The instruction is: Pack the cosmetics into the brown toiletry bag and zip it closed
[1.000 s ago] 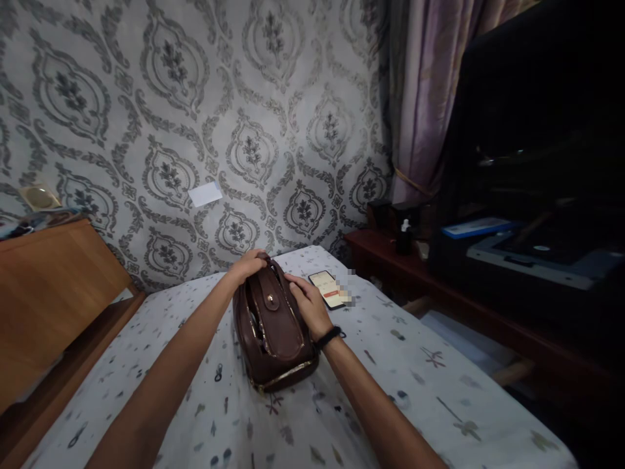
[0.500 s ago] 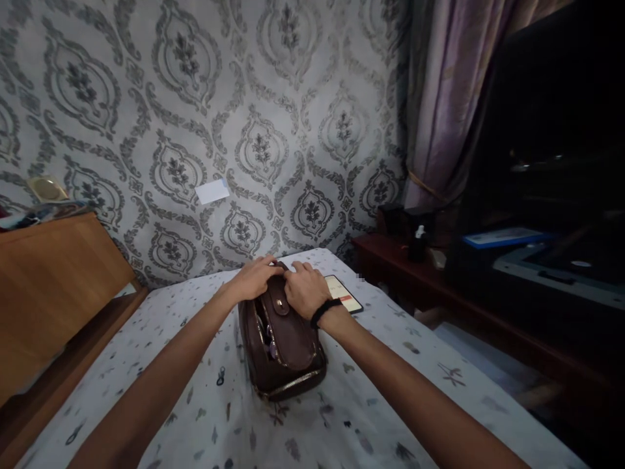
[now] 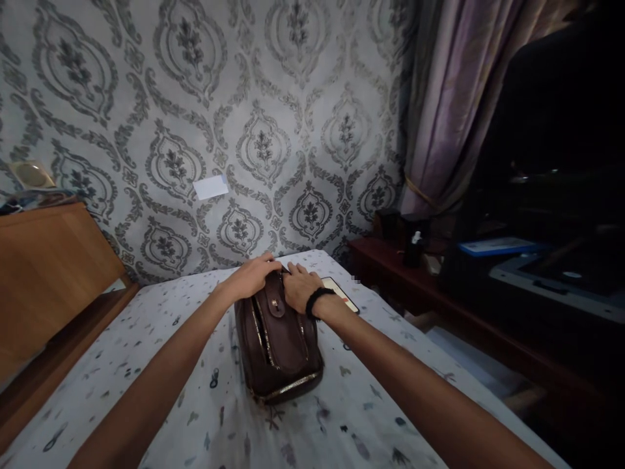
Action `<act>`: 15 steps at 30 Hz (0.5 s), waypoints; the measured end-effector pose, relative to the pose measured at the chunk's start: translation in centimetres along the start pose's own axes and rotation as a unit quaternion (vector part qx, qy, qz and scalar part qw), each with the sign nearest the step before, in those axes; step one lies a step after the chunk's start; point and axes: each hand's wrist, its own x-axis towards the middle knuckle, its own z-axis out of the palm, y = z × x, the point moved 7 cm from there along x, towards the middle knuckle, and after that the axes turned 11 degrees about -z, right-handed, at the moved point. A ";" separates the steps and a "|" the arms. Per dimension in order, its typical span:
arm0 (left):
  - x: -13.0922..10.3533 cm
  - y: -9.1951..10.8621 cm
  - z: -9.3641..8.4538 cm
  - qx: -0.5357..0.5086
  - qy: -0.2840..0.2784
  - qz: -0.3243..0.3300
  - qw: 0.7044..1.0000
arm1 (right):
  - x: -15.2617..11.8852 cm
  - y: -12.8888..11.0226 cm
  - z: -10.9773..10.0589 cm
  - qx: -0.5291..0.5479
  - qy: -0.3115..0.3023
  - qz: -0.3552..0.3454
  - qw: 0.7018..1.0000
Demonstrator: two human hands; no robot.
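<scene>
A dark brown leather bag with gold zippers lies on the patterned bed sheet. On its front is a strap tab with a small gold clasp. A zippered pocket along the left of the front gapes slightly, and its inside is dark. At the bag's far end, my left hand is closed on the upper left edge, thumb toward the middle. My right hand, with a black band at the wrist, has its fingers curled in at the far end beside the tab. Both sets of fingertips are partly hidden.
A phone with a lit screen lies right of the bag. The bed sheet spreads around it. To the left stands a wooden headboard-like panel; to the right, a dark red shelf with a small bottle. A patterned wall rises behind.
The front pocket's gap has narrowed, and the purple contents seen in it before are now out of sight. Both hands stay at the bag's far end. The view has shifted slightly.
</scene>
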 end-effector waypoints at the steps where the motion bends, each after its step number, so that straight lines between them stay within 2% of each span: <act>1: 0.0 -0.1 0.0 -0.014 0.009 -0.003 1.000 | 0.4 0.3 0.3 0.010 -0.005 -0.001 1.000; 6: 0.2 -0.3 -0.4 -0.050 0.040 -0.017 0.998 | 1.4 2.0 1.2 0.075 0.004 -0.008 0.997; 9: 0.3 -0.4 -0.6 -0.033 0.048 -0.041 0.997 | 1.5 2.6 1.1 0.114 0.024 -0.025 0.993; 15: 0.6 -0.2 -0.1 0.034 -0.007 -0.044 0.998 | 1.8 2.9 1.1 0.176 0.044 -0.057 0.982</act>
